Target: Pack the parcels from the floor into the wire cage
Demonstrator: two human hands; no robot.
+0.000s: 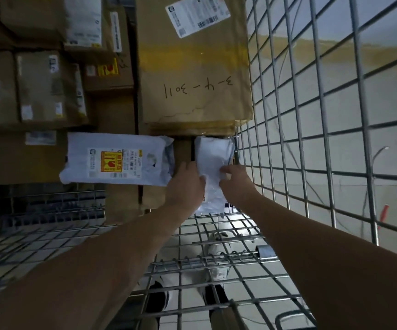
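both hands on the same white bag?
Yes: the left hand and the right hand both grip the small white bag beside the wire cage wall.

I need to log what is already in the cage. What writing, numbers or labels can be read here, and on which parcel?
"3-4-3011": handwritten, seen upside down, on the large cardboard box.
Shipping label on that box: barcode, print too small.
White mailer bag: orange-yellow sticker with symbols, text blurred.
Boxes at left: labels blurred.
White parcel held by left hand and right hand: nothing readable.
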